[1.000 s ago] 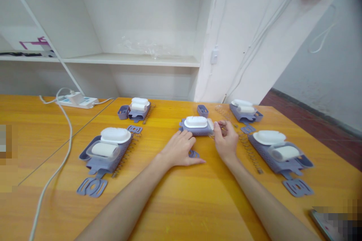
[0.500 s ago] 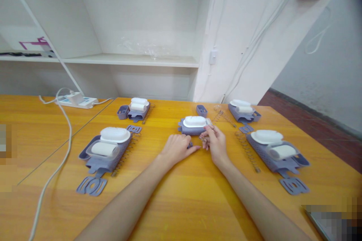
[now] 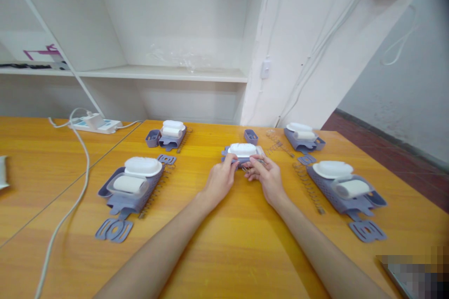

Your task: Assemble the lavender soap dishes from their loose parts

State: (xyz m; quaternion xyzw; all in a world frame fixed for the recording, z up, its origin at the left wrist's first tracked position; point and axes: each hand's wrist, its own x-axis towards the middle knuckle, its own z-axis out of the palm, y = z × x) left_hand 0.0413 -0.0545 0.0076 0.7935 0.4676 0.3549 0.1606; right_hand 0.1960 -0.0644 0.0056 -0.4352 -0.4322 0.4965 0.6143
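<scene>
Here, my left hand (image 3: 220, 179) and right hand (image 3: 269, 179), fingers bent narrow, are at the purple holder (image 3: 241, 160), which lies toward the far edge of the table (image 3: 228, 252), beneath a white oval piece (image 3: 242, 150); whether they grip anything, I cannot tell.

left hand (image 3: 221, 176) | right hand (image 3: 267, 176) | both near purple holder (image 3: 242, 160)
</scene>
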